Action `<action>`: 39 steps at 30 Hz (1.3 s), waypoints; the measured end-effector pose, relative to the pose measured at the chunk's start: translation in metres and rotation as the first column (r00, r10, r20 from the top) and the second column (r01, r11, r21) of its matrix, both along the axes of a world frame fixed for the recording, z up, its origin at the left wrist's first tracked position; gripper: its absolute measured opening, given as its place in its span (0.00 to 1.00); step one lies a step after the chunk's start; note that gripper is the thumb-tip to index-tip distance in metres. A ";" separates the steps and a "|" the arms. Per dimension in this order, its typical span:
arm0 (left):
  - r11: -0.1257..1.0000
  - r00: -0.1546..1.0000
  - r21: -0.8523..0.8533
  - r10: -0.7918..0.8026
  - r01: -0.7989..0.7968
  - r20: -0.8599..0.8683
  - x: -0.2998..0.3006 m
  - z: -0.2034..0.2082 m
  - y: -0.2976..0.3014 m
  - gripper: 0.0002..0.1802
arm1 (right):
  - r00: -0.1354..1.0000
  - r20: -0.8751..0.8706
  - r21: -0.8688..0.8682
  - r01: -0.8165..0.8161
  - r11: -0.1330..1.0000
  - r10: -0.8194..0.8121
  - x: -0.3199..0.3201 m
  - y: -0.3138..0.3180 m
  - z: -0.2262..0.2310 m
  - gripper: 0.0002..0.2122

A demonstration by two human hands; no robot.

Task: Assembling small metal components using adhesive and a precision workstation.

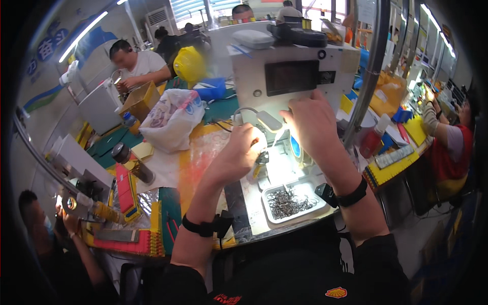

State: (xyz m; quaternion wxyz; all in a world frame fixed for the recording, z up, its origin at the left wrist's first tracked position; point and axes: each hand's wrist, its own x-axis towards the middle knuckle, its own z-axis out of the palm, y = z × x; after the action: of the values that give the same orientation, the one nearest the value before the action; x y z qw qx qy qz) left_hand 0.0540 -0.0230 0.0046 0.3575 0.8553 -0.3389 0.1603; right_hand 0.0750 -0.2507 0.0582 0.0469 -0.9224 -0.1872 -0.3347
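Observation:
My left hand [245,150] is closed, its fingers curled together beside a small lamp [269,122] in front of a white machine box [249,76]. What its fingertips hold, if anything, is too small to make out. Across the lit spot, my right hand [311,124] is bent with its fingers curled inward, close under the dark screen [292,77] of the box. Its fingertips are mostly hidden by the hand. Below both hands, a white tray [268,214] holds a heap of small dark curved metal pieces [292,204]. A blue round part [295,146] shows beside the right hand.
A white plastic bag [170,122], a dark bottle [131,161] and red-yellow racks [127,190] stand to the left. At right are a red bottle [373,137], a yellow rack [399,165] and an upright metal post [368,76]. Other people work at neighbouring benches.

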 end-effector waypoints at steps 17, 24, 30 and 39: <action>0.968 0.994 -0.224 0.110 -0.112 -0.019 -0.055 0.008 -0.020 0.04 | 0.957 0.152 0.261 -0.280 0.924 0.247 -0.013 -0.004 -0.013 0.04; 0.839 0.914 -0.512 -0.047 -0.183 -0.403 -0.070 -0.020 -0.053 0.07 | 0.828 -0.136 0.942 -0.061 0.329 0.544 -0.118 -0.016 -0.090 0.08; 0.697 0.759 -0.709 -0.400 -0.112 -0.513 -0.119 -0.031 -0.047 0.10 | 0.435 -0.008 0.854 0.471 -0.220 0.900 -0.100 0.020 -0.102 0.11; 0.739 0.901 -0.575 0.098 -0.350 -0.422 -0.119 -0.015 -0.018 0.12 | 0.524 0.205 0.544 0.641 -0.541 0.827 -0.079 0.039 -0.126 0.06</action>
State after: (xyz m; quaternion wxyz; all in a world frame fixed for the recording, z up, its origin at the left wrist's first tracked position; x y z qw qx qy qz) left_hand -0.0646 -0.0408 -0.0106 0.6604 0.7316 -0.0844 0.1468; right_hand -0.0039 -0.2113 -0.0683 0.9486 -0.2524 0.0574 0.1820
